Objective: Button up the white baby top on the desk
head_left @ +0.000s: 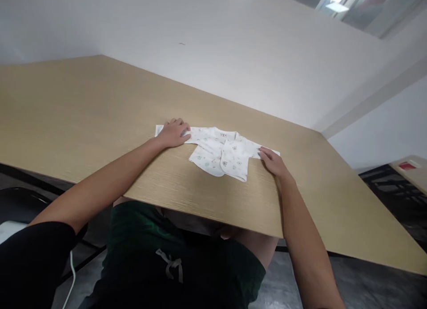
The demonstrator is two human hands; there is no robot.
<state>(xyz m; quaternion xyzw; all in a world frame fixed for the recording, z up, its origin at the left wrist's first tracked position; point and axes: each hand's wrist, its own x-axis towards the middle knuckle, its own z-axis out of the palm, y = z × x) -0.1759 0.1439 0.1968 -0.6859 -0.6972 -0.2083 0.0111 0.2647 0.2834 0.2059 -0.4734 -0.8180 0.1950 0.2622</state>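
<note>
On the table [83, 104], both arms stretch forward from a seated person, bare from the short black sleeves down. The left hand [173, 133] lies flat, palm down and fingers spread, pressing on the left sleeve of a tiny shirt [218, 151]. The right hand [273, 162] is flat too, palm down, its fingers resting on the end of the other sleeve; neither hand grips anything, both simply press the cloth to the wood.

The shirt lies spread out near the table's front edge, between the two hands, sleeves drawn out sideways. It is white baby wear with a scattered print of small pale green and pink figures, too small to make out. Its front has two rounded flaps that overlap in the middle, and a small row of dark marks sits at the neckline, perhaps a label, unreadable from here.

Off to the far right, another tabletop carries a red sticker [406, 165]; its writing cannot be read. Below the table edge show dark green shorts [160, 255] with a drawstring.
</note>
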